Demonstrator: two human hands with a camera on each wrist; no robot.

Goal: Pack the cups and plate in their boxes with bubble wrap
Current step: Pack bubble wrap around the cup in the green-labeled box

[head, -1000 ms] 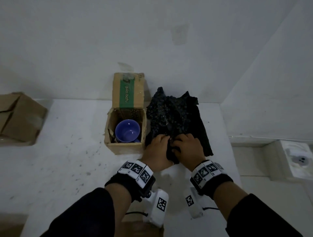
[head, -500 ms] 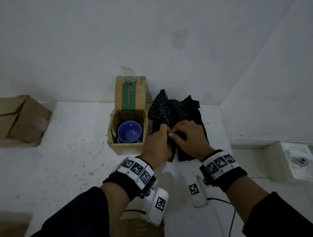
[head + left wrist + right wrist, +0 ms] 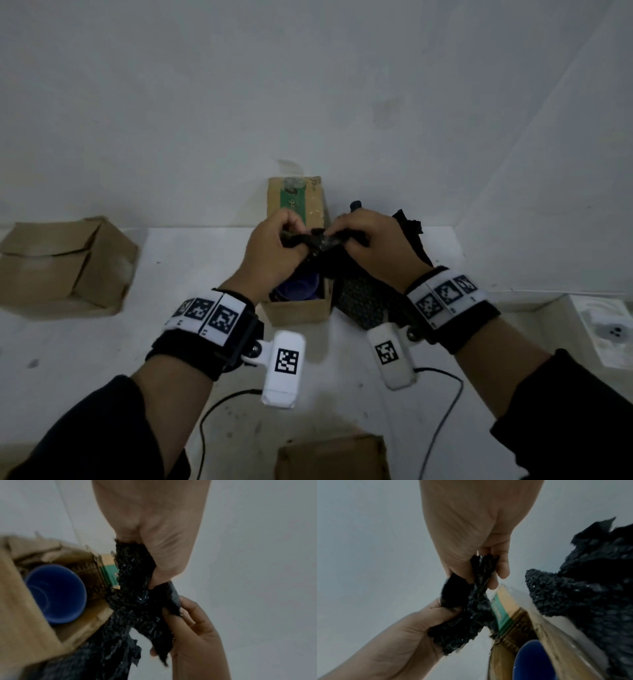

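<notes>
Gripping the black bubble wrap [image 3: 320, 241] in both our left hand [image 3: 270, 250] and right hand [image 3: 373, 245], we should separate one sheet gently. We then lower it over the blue cup [image 3: 54, 593] in the open box [image 3: 294, 310] by the table's back edge.

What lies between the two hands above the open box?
A bunched strip of black bubble wrap, gripped by left hand and right hand; clearest in both wrist views.

Blue cup [image 3: 297, 288] mostly hidden behind left hand [image 3: 270, 255] at frame centre. Print on open box [image 3: 297, 310] flap half covered, unreadable. Brown box [image 3: 334, 457] cut off at bottom edge. Lower bubble wrap [image 3: 368, 301] masked by right hand [image 3: 380, 246]. Left-hand cardboard box [image 3: 65, 263] blurred.
</notes>
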